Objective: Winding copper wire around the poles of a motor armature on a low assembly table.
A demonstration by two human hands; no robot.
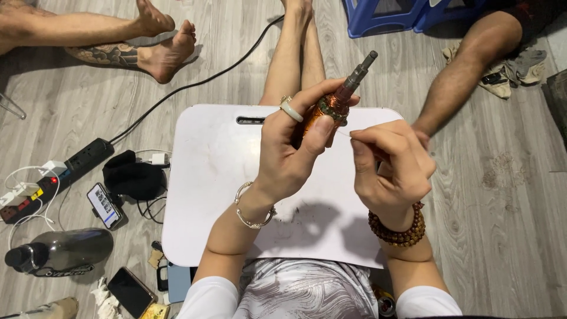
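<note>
**Grey plank floor, a white worktop and a scatter of small gear**

The floor (pixel 508 195) is grey wood-look plank, evenly lit, with a scuffed patch to the right of the hands. A white lap worktop (pixel 207 195) with a slot handle lies beneath them. Beyond the hands, at the far edge, stands a blue plastic stool (pixel 384 18), with crumpled cloths (pixel 520 68) to its right. Left of the hands a black power strip (pixel 59 177) lies with its cable (pixel 201 82) running away across the planks; near it are a phone (pixel 104 205), a black pouch (pixel 134 177) and a dark bottle (pixel 62 251) on its side.
</note>
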